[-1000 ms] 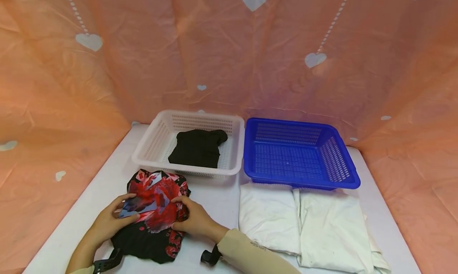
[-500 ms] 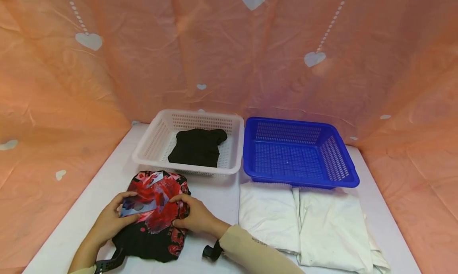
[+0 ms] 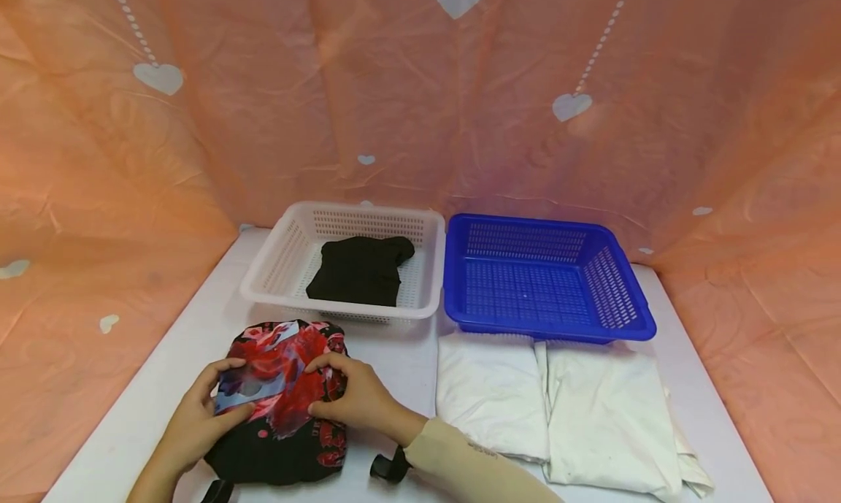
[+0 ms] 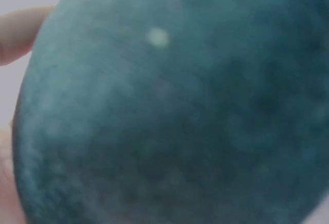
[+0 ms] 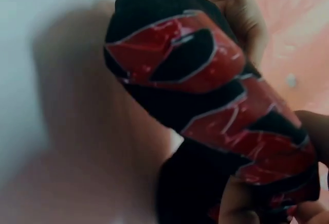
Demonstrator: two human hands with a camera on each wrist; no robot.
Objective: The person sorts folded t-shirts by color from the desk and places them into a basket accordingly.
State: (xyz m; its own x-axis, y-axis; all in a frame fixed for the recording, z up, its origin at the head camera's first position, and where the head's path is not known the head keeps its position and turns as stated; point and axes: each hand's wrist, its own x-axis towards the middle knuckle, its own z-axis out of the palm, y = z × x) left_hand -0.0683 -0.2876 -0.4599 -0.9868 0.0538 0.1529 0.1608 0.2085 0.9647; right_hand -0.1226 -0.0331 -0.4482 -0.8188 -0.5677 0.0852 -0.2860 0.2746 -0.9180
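Observation:
A folded black garment with a red floral print (image 3: pixel 279 444) is held between both hands at the front left in the head view. My left hand (image 3: pixel 197 415) grips its left side, thumb on the printed face. On the right side, my right hand (image 3: pixel 361 397) pinches the cloth between thumb and fingers. Dark, blurred cloth (image 4: pixel 169 106) fills most of the left wrist view. In the right wrist view the rounded folded edge of the garment (image 5: pixel 221 75) shows, raised off the white surface, with a shadow beside it. Fingers beneath the cloth are mostly hidden.
Behind the garment stands a white basket (image 3: pixel 263 295) holding a folded black cloth (image 3: pixel 358 269). A blue basket (image 3: pixel 552 328) adjoins it on the right. In front lie two folded white cloths, the left one (image 3: pixel 493 393) beside the right one (image 3: pixel 611 415). Orange curtain (image 3: pixel 407 109) encloses the table.
The garment has shifted slightly toward me, its far edge now lower in the head view. Both hands keep their hold. The whole head view has drifted slightly.

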